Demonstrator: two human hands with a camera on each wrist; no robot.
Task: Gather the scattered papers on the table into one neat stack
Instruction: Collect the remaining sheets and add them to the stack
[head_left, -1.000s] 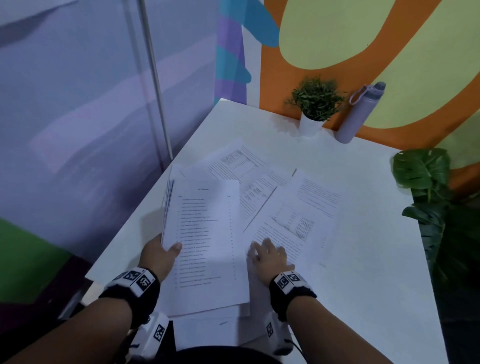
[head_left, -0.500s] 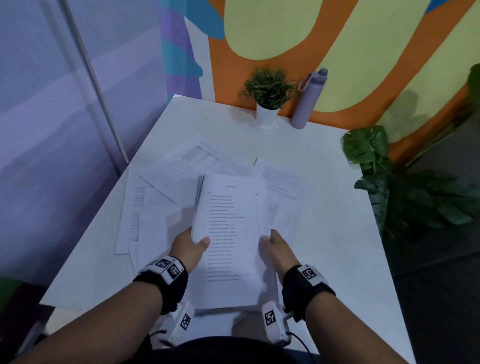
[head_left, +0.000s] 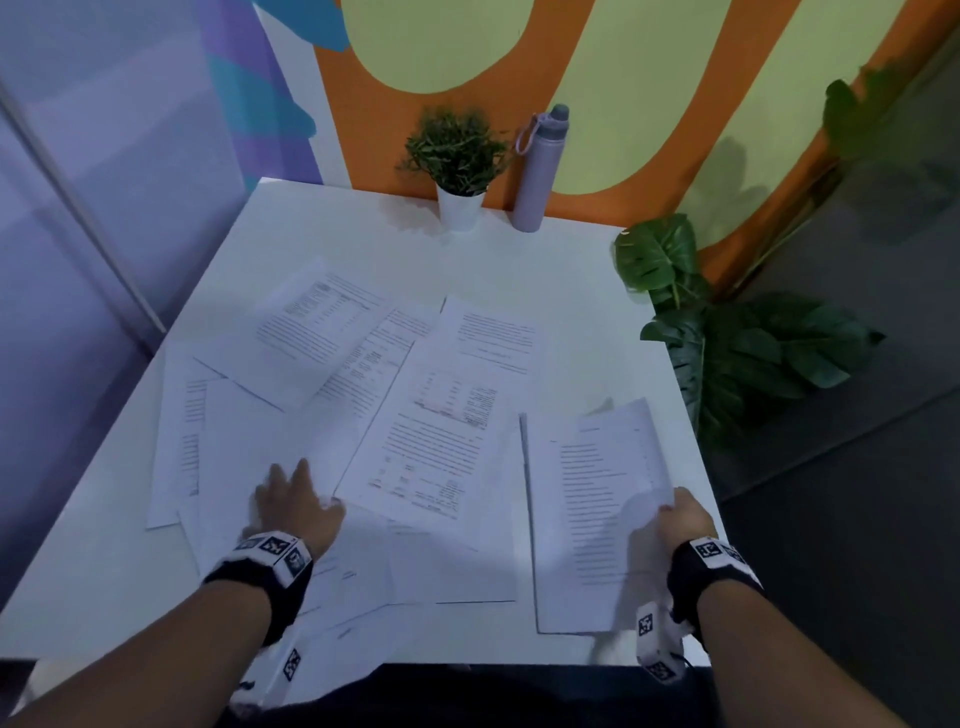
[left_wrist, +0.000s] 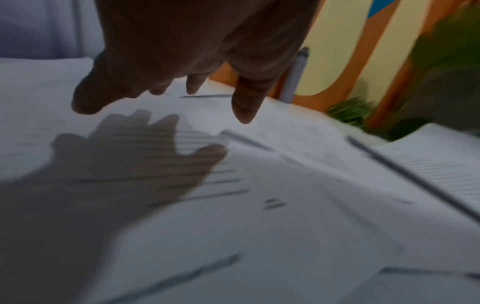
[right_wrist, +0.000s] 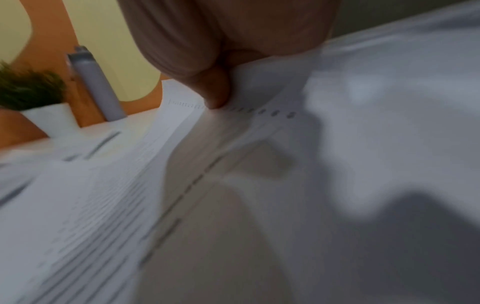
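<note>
Several printed sheets (head_left: 436, 431) lie scattered and overlapping on the white table (head_left: 587, 291). At the table's right side sits a gathered stack of papers (head_left: 592, 514), and my right hand (head_left: 675, 525) pinches its right edge, thumb on top (right_wrist: 215, 92). My left hand (head_left: 296, 499) hovers with fingers spread just above the loose sheets on the left (left_wrist: 233, 205); in the left wrist view its fingers (left_wrist: 244, 107) are straight and hold nothing.
A small potted plant (head_left: 457, 166) and a lilac bottle (head_left: 537, 166) stand at the table's far edge against the wall. A large leafy plant (head_left: 727, 343) stands on the floor past the right edge. The near edge is at my body.
The stack, held in both hands over the middle, has moved to the table's right side in my right hand alone. My left hand let go and moved left over the loose sheets.
</note>
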